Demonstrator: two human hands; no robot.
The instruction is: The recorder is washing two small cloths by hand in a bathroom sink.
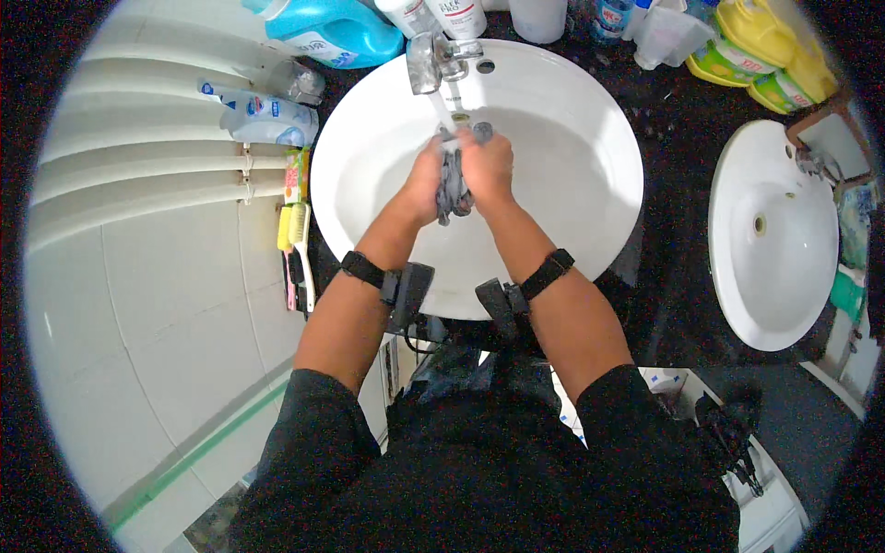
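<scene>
Both my hands are over the white sink [581, 184], close under the running metal faucet [426, 66]. Between them is a bunched dark grey cloth [451, 189], which hangs down a little below my fingers. My left hand [424, 180] is closed on the cloth's left side, and my right hand [489, 166] is closed on its right side. Water falls from the spout onto the cloth and fingers. The fingertips are partly hidden by the cloth and the water. A black strap with a small dark device sits on each forearm.
Left of the sink lie a clear bottle [269, 118] and brushes [299, 229] beside a tiled wall. Behind it stand a blue jug [336, 32] and white bottles [458, 16]. Yellow bottles [745, 41] are at the back right; a second sink [737, 249] is right.
</scene>
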